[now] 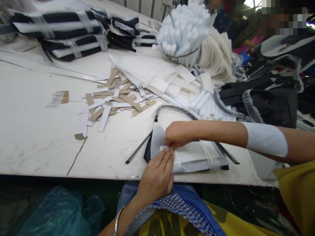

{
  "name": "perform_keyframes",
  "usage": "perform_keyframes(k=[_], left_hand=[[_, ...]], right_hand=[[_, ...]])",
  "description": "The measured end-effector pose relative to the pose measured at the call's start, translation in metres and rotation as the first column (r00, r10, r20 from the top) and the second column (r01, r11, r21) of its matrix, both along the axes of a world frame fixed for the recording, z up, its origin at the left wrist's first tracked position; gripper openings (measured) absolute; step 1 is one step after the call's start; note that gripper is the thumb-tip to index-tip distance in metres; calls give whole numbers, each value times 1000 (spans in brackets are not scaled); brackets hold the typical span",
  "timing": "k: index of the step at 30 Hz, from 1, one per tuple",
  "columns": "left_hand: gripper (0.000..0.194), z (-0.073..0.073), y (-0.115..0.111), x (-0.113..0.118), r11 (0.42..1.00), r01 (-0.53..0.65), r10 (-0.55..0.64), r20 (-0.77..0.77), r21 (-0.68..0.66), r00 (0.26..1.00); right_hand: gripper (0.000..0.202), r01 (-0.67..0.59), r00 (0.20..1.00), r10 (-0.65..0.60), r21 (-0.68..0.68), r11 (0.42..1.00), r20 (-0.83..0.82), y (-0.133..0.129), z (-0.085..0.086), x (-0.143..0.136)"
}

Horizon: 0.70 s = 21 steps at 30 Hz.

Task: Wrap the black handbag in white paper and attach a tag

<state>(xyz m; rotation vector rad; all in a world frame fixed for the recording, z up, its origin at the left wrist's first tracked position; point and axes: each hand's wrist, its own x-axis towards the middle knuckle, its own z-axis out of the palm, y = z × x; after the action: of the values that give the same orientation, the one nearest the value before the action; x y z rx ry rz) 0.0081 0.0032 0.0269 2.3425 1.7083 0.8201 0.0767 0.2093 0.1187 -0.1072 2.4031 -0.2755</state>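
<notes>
A black handbag (147, 151) lies at the table's near edge, mostly covered by white wrapping sheets (189, 152). Strips of clear tape (210, 154) cross the wrapping, and the plastic-covered handle (169, 107) arches away from me. My left hand (157, 172) rests on the wrapping with its fingers stretched out. Right at those fingertips, my right hand (179, 133) is closed, fingertips pressed down on the sheet; whatever it pinches is hidden. A white band (267, 139) wraps my right forearm. Dark straps (139, 147) stick out on both sides of the bag.
Loose cardboard strips (115, 98) lie scattered left of the bag. Behind are a bundle of white foam rods (184, 32), white sheets (147, 70) and stacked wrapped bags (71, 32). More black bags (268, 101) stand right. A teal plastic bag (59, 213) sits below the table edge.
</notes>
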Motion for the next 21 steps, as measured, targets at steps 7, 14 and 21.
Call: perform_keyframes(k=[7, 14, 21], left_hand=[[49, -1, -1, -1, 1000, 12, -12, -16, 23, 1000], [44, 2, -1, -1, 1000, 12, -12, -17, 24, 1000], [41, 3, -3, 1, 999, 4, -3, -29, 34, 1000]], right_hand=[[17, 23, 994, -17, -53, 998, 105, 6, -10, -6], [18, 33, 999, -33, -36, 999, 20, 2, -4, 0], [16, 19, 1000, -19, -19, 1000, -1, -1, -1, 1]])
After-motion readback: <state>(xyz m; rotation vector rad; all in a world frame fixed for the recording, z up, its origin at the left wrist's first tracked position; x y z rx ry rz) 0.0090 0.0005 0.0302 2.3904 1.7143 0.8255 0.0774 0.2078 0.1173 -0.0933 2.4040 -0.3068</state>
